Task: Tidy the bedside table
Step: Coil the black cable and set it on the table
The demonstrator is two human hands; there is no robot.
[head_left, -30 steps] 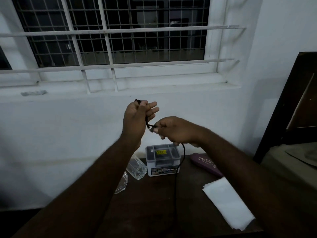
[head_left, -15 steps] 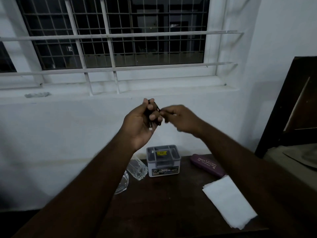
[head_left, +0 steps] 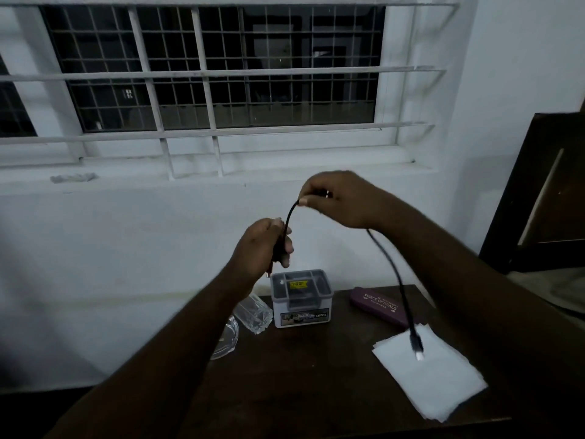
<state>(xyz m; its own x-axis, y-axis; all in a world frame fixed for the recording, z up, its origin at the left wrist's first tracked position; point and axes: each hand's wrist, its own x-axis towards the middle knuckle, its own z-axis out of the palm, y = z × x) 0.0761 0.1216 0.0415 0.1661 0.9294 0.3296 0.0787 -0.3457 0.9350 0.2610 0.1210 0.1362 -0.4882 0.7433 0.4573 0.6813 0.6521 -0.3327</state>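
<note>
The right hand [head_left: 342, 201] has lifted away from the left hand [head_left: 262, 245], drawing a fresh span of the black cable [head_left: 391, 267] out for the next wrap. The left stays clenched on the coiled bundle, the right pinches the cable, and the free plug end dangles above the white paper [head_left: 443, 384] on the bench [head_left: 300, 375]. Coiling looks nearly finished.

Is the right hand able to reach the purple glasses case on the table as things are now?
Probably not at once: the right hand pinches the black cable, so it is busy. The path down to the glasses case looks free otherwise.
</note>
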